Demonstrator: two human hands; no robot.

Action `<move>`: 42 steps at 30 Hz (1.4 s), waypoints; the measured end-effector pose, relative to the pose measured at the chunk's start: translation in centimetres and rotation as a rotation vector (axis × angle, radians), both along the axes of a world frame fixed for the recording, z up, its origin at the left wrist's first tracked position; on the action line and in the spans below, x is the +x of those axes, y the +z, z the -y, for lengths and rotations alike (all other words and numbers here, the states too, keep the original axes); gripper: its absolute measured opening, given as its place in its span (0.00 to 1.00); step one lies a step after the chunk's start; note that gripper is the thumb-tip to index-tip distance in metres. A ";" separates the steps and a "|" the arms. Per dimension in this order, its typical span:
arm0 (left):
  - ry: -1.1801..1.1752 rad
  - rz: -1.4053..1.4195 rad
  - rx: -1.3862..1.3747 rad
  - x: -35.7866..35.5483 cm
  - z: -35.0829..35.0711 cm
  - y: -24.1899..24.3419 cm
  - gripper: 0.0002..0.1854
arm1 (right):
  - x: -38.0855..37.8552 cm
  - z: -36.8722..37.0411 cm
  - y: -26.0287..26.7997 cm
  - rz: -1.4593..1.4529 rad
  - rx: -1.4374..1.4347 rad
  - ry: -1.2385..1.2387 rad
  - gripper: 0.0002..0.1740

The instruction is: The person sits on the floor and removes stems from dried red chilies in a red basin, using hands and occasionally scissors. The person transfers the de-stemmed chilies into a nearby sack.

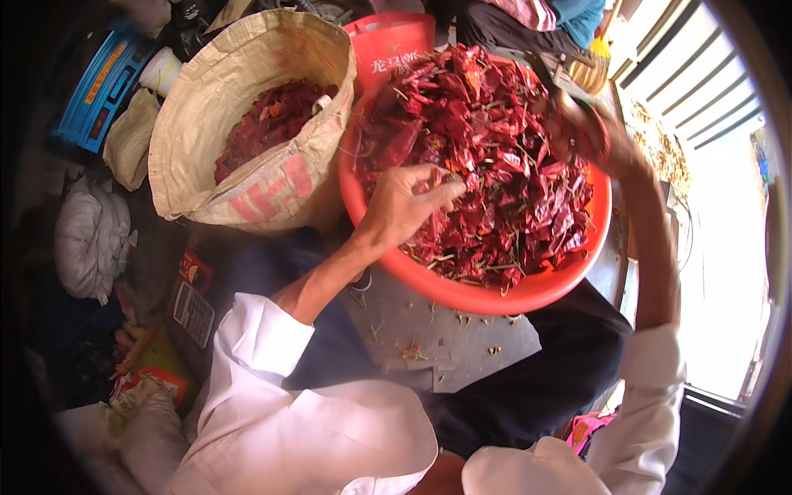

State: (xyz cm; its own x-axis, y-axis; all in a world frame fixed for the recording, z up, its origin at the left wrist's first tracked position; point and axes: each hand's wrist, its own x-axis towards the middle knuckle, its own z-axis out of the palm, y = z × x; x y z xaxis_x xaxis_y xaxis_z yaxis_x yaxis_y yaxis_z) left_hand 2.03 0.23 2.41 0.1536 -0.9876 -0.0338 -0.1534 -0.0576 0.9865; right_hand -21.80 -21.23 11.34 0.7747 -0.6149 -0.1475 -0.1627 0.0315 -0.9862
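Note:
A round orange-red plastic basin [495, 301] stands before me, heaped with dried red chillies [489, 142] that have thin stalks. Over the left part of the heap, my left hand [402, 201] pinches a dried chilli between thumb and fingers. My right hand [572, 127], blurred, is at the heap's upper right edge; whether it holds chillies I cannot tell. Left of the basin, a wide-mouthed woven sack [179, 148] stands with more red chillies [275, 120] inside.
Behind the basin are a red bag [396, 43], a straw broom [591, 68] and a seated person [520, 25]. A calculator [193, 314] and a tied whitish bag [93, 238] lie at left. Loose stalks dot the grey surface [458, 346] below the basin. Railings [693, 80] stand at right.

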 end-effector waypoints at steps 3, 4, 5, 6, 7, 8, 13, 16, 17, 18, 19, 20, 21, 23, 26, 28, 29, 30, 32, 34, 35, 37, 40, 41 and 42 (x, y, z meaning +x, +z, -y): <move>0.001 -0.010 0.015 0.5 -0.2 0.3 0.11 | -0.8 -5.0 -2.4 0.099 0.029 -0.073 0.29; 0.007 -0.045 0.029 0.7 -0.3 0.4 0.11 | -1.0 -6.4 -2.6 -0.016 -0.055 -0.099 0.29; 0.017 -0.080 0.045 0.9 -0.3 0.4 0.11 | -1.1 -7.5 -2.7 -0.137 -0.117 -0.104 0.29; 0.020 -0.068 0.046 1.0 -0.3 0.4 0.10 | -1.1 -8.3 -2.9 -0.176 -0.094 -0.114 0.29; 0.019 -0.068 0.040 1.0 -0.2 0.3 0.10 | -1.1 -9.0 -3.2 -0.198 -0.072 -0.114 0.30; 0.024 -0.067 0.036 1.0 -0.2 0.2 0.10 | -1.0 -9.4 -3.6 -0.225 -0.074 -0.123 0.32; 0.037 0.041 -0.034 1.1 0.1 -0.1 0.13 | -0.9 -9.8 -4.6 -0.372 -0.074 -0.164 0.32; 0.049 -0.003 0.003 1.2 0.0 0.2 0.13 | -0.4 -9.8 -4.0 -0.368 -0.054 -0.172 0.33; 0.040 -0.014 0.065 1.3 0.1 0.3 0.13 | -0.2 -9.8 -3.6 -0.299 -0.108 -0.175 0.31; 0.032 0.033 0.073 1.6 0.0 0.5 0.13 | 0.1 -9.8 -3.1 -0.292 -0.078 -0.159 0.31; 0.054 -0.053 0.072 1.4 0.1 0.6 0.13 | 0.3 -9.7 -2.6 -0.284 -0.039 -0.129 0.31; 0.043 -0.054 0.066 1.5 0.1 0.8 0.14 | 0.5 -9.7 -2.1 -0.289 -0.063 -0.101 0.31; 0.039 -0.075 0.049 1.5 0.1 0.9 0.14 | 0.7 -9.6 -1.8 -0.401 -0.213 -0.091 0.31; 0.083 -0.077 -0.009 1.0 0.2 0.7 0.13 | 1.0 -9.6 -1.6 -0.360 -0.357 -0.105 0.30; 0.087 0.011 -0.010 1.2 0.0 0.5 0.12 | 1.3 -10.3 -2.7 -0.350 -0.408 -0.137 0.30; 0.084 0.010 0.027 1.4 0.0 0.4 0.13 | 1.3 -10.9 -3.6 -0.265 -0.479 -0.141 0.29; 0.079 0.006 0.051 1.5 0.1 0.3 0.14 | 1.2 -11.0 -3.9 -0.280 -0.543 -0.101 0.28; 0.082 0.009 0.069 1.6 0.1 0.3 0.13 | 1.0 -11.1 -3.9 -0.268 -0.590 -0.099 0.24; 0.080 0.030 0.078 1.7 0.2 0.5 0.12 | 0.4 -11.0 -3.7 -0.321 -0.603 -0.073 0.19; 0.081 0.016 0.084 1.7 0.3 0.8 0.13 | 0.1 -10.8 -3.4 -0.305 -0.611 -0.077 0.19; 0.083 0.035 0.092 1.7 0.4 1.0 0.13 | 0.0 -10.8 -3.3 -0.291 -0.618 -0.084 0.19; 0.073 0.013 0.085 1.6 0.5 1.1 0.13 | -0.1 -10.9 -3.5 -0.269 -0.631 -0.095 0.19; 0.098 0.080 0.053 1.5 0.4 1.3 0.13 | -0.4 -11.3 -4.3 -0.301 -0.636 -0.061 0.18; 0.103 0.102 0.040 1.5 0.4 1.3 0.14 | -0.6 -11.4 -4.6 -0.328 -0.613 -0.051 0.18; 0.112 0.044 0.081 1.4 0.3 1.4 0.14 | -0.7 -11.5 -4.9 -0.321 -0.616 -0.043 0.18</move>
